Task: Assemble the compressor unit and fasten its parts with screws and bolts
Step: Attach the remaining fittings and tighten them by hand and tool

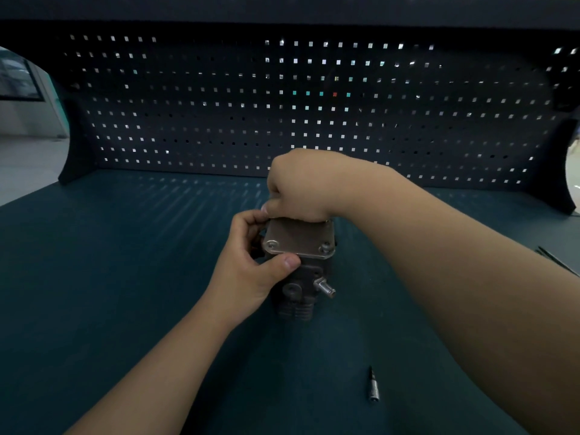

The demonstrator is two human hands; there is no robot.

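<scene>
Compressor unit gripped by left fingers; right fingers curled closed at its top.

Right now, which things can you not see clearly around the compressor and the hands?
Head view:
- Far edge of cover plate: hidden under right hand, and whatever its fingers hold.
- Compressor body left side: covered by left hand.
- Thin dark tool: cut off by the right forearm.

The right hand covers the far edge of the compressor unit's top plate, so whatever its curled fingers pinch there cannot be told. The left hand hides the unit's left side. Thin dark rods run off the right edge, too dim to identify.
</scene>
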